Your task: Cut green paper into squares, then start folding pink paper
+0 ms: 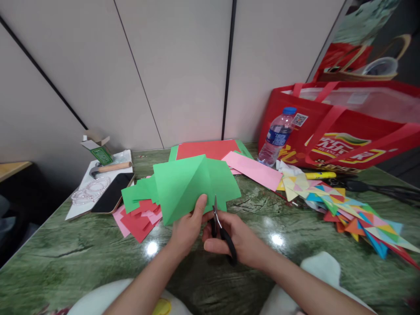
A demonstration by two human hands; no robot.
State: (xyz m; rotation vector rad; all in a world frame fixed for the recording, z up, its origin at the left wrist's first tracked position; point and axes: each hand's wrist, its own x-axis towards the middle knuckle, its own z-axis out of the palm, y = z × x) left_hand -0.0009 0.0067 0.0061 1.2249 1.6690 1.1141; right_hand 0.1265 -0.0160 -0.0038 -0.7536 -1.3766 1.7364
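Observation:
My left hand [188,225] pinches the lower edge of a creased sheet of green paper [183,186], thumb on top, and holds it up over the table. My right hand [234,238] grips black-handled scissors [225,236], with fingers in the loops. The blades point up and away from me, at the lower edge of the green paper; whether they are in the paper, I cannot tell. Left of the sheet lie cut green pieces [138,192], with red and pink paper pieces [141,221] just below them.
Red sheets [206,149] and a pink strip [254,168] lie behind. To the right are a water bottle [277,138], a red bag [328,122] and folded colourful paper pieces [354,210]. A phone [113,192], a hammer [113,166] and a small box [100,151] are at left.

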